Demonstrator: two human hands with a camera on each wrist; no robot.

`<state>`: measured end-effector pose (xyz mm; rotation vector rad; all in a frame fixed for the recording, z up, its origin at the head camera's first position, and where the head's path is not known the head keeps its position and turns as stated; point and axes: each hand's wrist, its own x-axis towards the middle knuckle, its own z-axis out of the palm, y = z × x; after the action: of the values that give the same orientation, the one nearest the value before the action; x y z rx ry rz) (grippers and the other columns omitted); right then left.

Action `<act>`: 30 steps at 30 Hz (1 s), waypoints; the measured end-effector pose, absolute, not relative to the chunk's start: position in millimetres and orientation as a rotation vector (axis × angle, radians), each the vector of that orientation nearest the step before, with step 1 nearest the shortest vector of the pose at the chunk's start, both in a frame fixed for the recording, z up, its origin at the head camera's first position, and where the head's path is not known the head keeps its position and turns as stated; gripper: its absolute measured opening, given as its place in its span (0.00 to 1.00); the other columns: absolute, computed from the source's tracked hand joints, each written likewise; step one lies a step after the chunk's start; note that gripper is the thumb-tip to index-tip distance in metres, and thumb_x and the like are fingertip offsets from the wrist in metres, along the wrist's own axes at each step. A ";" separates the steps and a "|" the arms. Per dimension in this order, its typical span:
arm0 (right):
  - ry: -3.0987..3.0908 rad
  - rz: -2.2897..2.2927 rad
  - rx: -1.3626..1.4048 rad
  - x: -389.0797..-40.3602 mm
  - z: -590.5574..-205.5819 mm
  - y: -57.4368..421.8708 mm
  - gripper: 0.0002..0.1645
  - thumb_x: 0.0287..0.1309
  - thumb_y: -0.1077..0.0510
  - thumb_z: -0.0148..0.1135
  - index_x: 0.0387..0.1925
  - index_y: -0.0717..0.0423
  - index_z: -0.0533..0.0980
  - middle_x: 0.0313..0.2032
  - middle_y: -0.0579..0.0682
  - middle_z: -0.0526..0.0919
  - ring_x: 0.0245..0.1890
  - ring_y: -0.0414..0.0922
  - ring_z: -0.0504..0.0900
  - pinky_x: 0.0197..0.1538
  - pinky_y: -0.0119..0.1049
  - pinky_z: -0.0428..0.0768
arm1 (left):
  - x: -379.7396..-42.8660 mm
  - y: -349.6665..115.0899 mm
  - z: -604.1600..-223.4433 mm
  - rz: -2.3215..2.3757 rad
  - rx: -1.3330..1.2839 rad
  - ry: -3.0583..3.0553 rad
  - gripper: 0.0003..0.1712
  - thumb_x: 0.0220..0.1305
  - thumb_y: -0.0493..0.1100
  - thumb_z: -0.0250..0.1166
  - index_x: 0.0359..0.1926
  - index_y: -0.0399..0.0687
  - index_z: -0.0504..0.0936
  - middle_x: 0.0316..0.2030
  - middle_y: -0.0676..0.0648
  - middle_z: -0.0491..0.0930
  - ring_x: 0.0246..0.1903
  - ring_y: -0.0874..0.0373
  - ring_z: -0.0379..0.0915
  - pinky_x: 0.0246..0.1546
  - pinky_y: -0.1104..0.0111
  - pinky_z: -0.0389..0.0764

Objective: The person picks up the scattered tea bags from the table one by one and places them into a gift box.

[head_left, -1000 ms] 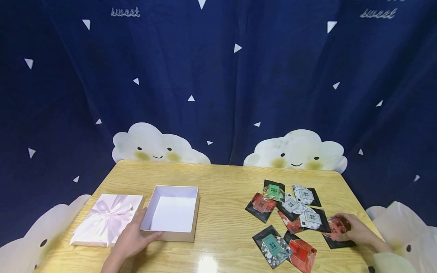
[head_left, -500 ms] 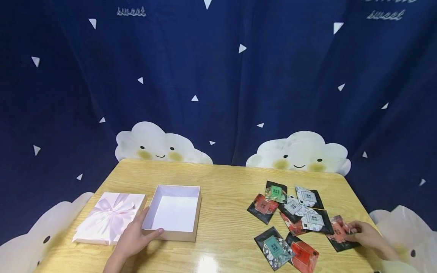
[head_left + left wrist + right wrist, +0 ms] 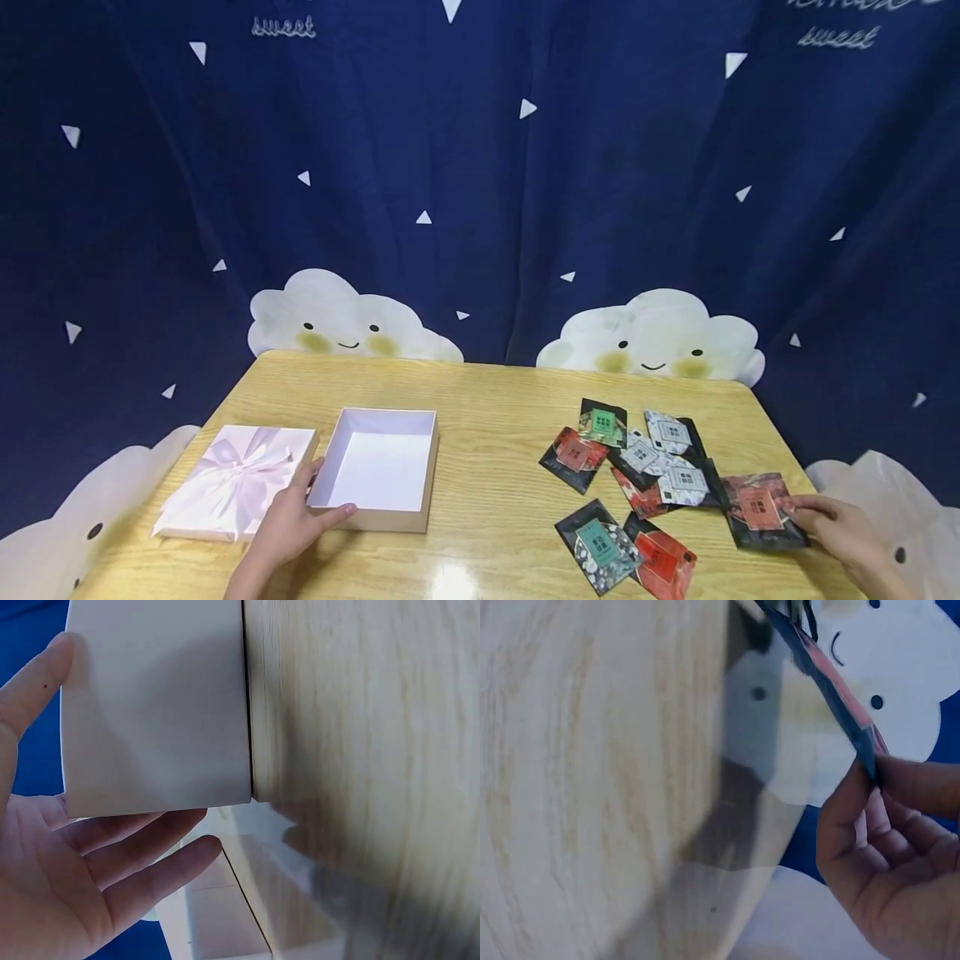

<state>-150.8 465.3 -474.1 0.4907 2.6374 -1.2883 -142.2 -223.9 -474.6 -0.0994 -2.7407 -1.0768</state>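
Observation:
In the head view my left hand (image 3: 288,525) holds the front left corner of an open white box (image 3: 382,469). The left wrist view shows the thumb on the rim of the box (image 3: 157,712) and the other fingers along its adjoining side. At the right of the table, my right hand (image 3: 843,533) pinches the right edge of a red and black sachet (image 3: 757,510) between thumb and forefinger. Seen nearly edge-on in the right wrist view, this sachet (image 3: 832,686) is tilted up off the wooden surface; the remaining fingers of the hand (image 3: 900,855) are curled.
A pale pink lid (image 3: 238,482) with a ribbon bow lies left of the box. Several sachets, among them a green and black one (image 3: 598,546) and a white and black one (image 3: 682,483), lie overlapping on the wooden table (image 3: 487,467). A dark blue curtain (image 3: 480,167) hangs behind.
My right hand has drawn back to the right and now pinches the red sachet by its edge, with the sachet shifted slightly right and raised. The left hand stays at the box.

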 end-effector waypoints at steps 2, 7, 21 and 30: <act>2.689 -1.264 0.507 -150.4 -474.3 468.3 0.26 0.57 0.64 0.53 0.49 0.84 0.62 0.35 0.60 0.79 0.27 0.30 0.71 0.31 0.33 0.76 | -142.5 -224.1 -474.3 -1.079 -0.092 -2.742 0.49 0.42 0.52 0.74 0.58 0.29 0.62 0.50 0.27 0.71 0.47 0.35 0.70 0.46 0.46 0.69; 2.806 -1.280 0.576 -157.0 -498.0 491.8 0.28 0.59 0.54 0.56 0.49 0.76 0.68 0.31 0.42 0.79 0.28 0.27 0.70 0.28 0.33 0.75 | -142.9 -225.2 -474.1 -1.089 -0.088 -2.747 0.49 0.41 0.51 0.74 0.59 0.30 0.63 0.49 0.27 0.71 0.47 0.36 0.71 0.45 0.47 0.69; 2.748 -1.661 0.451 -185.7 -551.8 491.6 0.18 0.59 0.49 0.57 0.46 0.56 0.74 0.32 0.30 0.77 0.33 0.29 0.75 0.33 0.34 0.79 | -143.3 -226.4 -476.0 -1.116 -0.097 -2.733 0.48 0.41 0.51 0.74 0.58 0.31 0.63 0.47 0.27 0.73 0.47 0.37 0.71 0.45 0.48 0.70; 2.564 -1.921 0.443 -194.8 -534.4 448.0 0.12 0.54 0.51 0.64 0.40 0.47 0.75 0.30 0.31 0.79 0.31 0.29 0.76 0.31 0.34 0.78 | -143.7 -226.2 -476.1 -1.118 -0.092 -2.740 0.48 0.41 0.52 0.74 0.59 0.31 0.63 0.47 0.26 0.73 0.47 0.36 0.71 0.45 0.47 0.70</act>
<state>-194.8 448.0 -534.4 0.4432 2.5637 -1.9208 -143.7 -226.2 -476.1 -0.0920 -2.7402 -1.1178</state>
